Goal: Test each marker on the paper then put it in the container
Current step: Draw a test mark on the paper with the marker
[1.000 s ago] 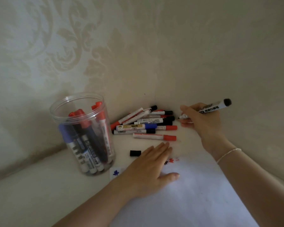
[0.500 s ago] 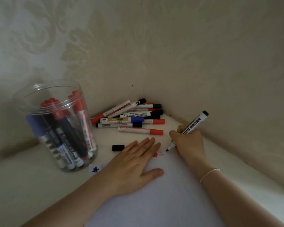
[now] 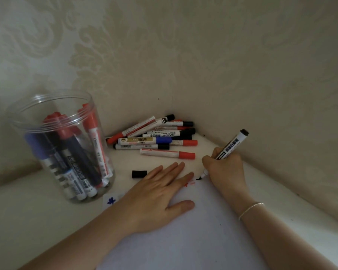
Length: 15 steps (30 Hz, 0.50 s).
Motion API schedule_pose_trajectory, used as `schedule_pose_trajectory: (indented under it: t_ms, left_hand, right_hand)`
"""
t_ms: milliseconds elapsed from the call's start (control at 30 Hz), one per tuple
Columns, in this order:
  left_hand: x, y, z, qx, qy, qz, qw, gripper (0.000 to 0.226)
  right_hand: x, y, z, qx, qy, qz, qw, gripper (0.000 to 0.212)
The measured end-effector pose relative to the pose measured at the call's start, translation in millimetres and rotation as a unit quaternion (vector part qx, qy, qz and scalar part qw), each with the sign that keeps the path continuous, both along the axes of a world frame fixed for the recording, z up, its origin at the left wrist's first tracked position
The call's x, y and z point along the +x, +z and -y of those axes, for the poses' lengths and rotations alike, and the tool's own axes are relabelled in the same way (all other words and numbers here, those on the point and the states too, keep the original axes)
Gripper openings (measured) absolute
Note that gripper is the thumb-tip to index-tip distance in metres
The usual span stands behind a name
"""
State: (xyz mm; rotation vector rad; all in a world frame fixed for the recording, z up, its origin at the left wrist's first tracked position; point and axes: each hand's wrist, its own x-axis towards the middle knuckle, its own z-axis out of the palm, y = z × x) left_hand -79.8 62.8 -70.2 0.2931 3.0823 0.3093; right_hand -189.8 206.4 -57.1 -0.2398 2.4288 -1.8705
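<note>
Dim, soft, greyish light; slightly soft focus, wide-angle bending at the edges.

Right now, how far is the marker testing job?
Done: several markers stand in the clear plastic jar. In hand: the right hand marks the white paper with a black marker; the left hand presses the sheet. Left: the pile of capped markers.

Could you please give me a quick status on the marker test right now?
Left hand flat on paper. Right hand grips black marker, tip marking the paper. Loose black cap beside left fingers; nothing in the way.
</note>
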Motion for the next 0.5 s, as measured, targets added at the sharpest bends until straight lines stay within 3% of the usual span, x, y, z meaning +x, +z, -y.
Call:
schedule_pose_trajectory:
  t_ms: [233, 500]
  left_hand:
    - [-0.2, 1.4, -1.0, -0.003, 0.003, 0.007, 1.0, 0.068]
    - [-0.4, 0.9, -0.8, -0.003, 0.005, 0.01, 1.0, 0.069]
  right_hand:
    - [4.0, 6.6, -1.9, -0.014, 0.042, 0.018, 0.999, 0.015]
    - [-0.1, 1.6, -2.3, 0.0, 0.015, -0.002, 1.0, 0.015]
